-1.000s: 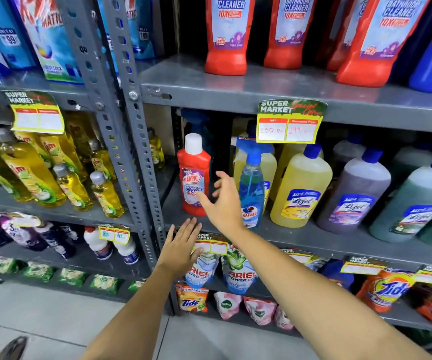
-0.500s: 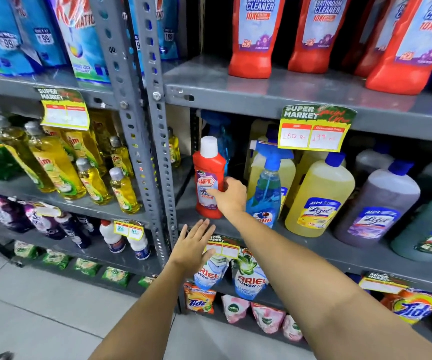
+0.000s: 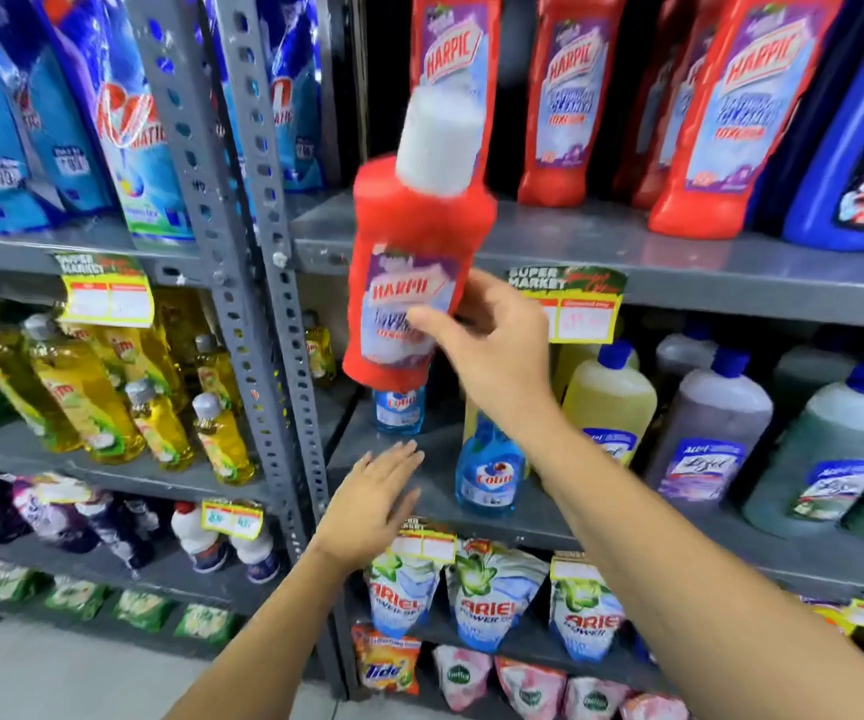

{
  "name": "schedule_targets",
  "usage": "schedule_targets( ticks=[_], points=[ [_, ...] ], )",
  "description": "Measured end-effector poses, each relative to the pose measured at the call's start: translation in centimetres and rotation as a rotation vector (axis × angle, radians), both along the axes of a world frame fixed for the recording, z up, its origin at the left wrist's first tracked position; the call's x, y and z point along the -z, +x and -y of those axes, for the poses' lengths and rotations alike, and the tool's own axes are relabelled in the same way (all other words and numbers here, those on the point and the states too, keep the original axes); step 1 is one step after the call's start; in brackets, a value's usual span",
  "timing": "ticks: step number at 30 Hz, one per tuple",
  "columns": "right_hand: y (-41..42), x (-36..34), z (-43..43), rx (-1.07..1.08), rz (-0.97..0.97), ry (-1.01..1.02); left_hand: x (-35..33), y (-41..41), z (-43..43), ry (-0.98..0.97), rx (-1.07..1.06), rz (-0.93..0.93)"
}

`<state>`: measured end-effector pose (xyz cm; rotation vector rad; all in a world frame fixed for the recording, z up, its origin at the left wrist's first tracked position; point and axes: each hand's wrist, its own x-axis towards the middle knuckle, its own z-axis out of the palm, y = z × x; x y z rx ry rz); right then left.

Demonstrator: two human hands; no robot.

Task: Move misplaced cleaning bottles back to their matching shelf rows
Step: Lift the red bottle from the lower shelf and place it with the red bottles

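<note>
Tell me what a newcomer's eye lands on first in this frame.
The red Harpic bottle, blurred and tilted in mid-air at centre, gripped low by the right hand. Behind it, matching red Harpic bottles line the upper shelf. The left hand hovers open by the shelf below.

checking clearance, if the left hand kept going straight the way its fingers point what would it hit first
Probably the small Colin bottle standing at the back; the left hand points up and inward over bare shelf. Depth is unclear.

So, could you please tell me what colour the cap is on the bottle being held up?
White, on the red Harpic bottle; the head view shows it.
</note>
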<state>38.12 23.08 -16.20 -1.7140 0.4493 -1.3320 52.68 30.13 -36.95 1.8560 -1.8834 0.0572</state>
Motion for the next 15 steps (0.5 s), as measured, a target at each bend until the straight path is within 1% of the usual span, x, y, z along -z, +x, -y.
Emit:
schedule_targets(
  ticks=[2,3,5,7,9,13,15],
  points=[
    [-1.9,-4.4,0.3,0.01,0.092,-0.104,-4.9,-0.6,0.3,-0.291,0.042,-0.014],
    [-2.9,-6.4,0.6,0.022,0.131,-0.136,-7.5,-0.9,0.5,-0.403,0.053,0.003],
    [-4.8,-10.0,1.8,0.05,0.198,-0.185,-12.6,-1.3,0.7,-0.572,0.06,0.056],
    [-6.4,-13.0,3.1,0.076,0.214,-0.212,-16.7,-1.2,1.4,-0.689,0.049,0.122],
    [-7.6,-15.3,4.5,0.128,0.177,-0.23,-19.7,-1.0,2.4,-0.713,0.009,0.195],
    [-8.4,-17.2,7.1,0.166,0.076,-0.184,-22.0,-1.0,5.0,-0.524,-0.159,0.346],
    [-8.2,-17.0,8.3,0.166,-0.001,-0.141,-21.9,-1.1,5.7,-0.528,-0.22,0.36]
  ],
)
